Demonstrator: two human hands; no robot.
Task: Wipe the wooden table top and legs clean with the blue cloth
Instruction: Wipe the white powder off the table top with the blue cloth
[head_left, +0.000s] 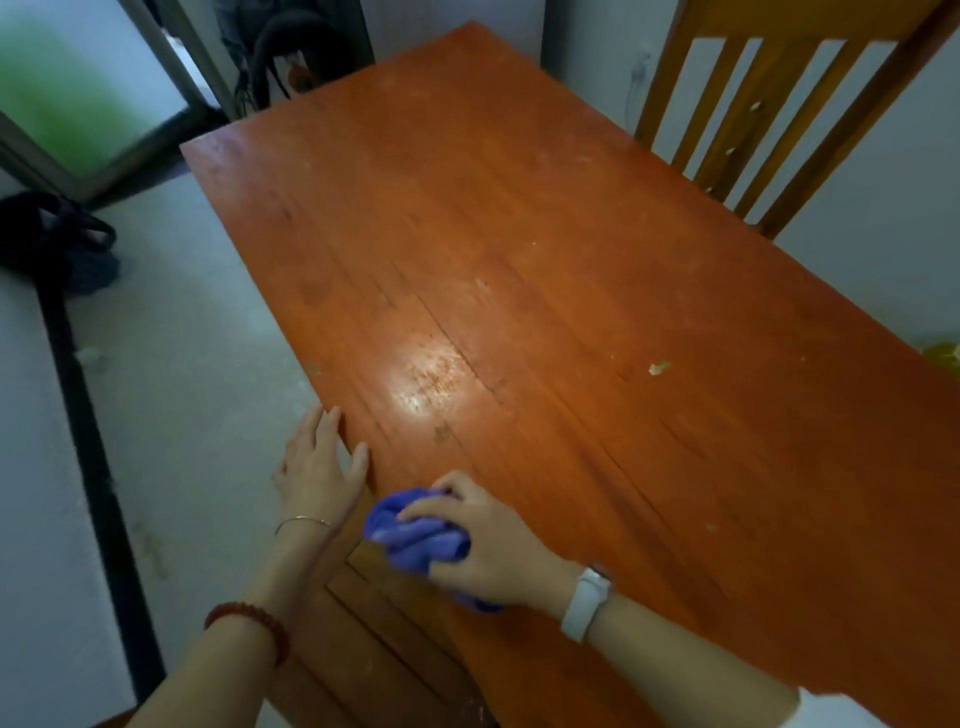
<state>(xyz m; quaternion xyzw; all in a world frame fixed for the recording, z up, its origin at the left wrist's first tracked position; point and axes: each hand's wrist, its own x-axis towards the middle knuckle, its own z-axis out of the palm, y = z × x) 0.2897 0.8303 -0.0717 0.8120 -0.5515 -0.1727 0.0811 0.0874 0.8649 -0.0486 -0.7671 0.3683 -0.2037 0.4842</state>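
The reddish-brown wooden table top (545, 270) fills the middle of the head view, with dark specks, scratches and a small pale chip on it. My right hand (493, 540) grips a bunched blue cloth (410, 535) at the table's near left edge. My left hand (322, 467) rests flat on that same edge just beyond the cloth, fingers straight. The table legs are hidden under the top.
A slatted wooden chair back (779, 114) stands against the table's far right side. A wooden slatted seat (363, 634) sits below the near edge under my arms. A dark bag (57, 239) lies on the pale floor at left, by a glass door (78, 93).
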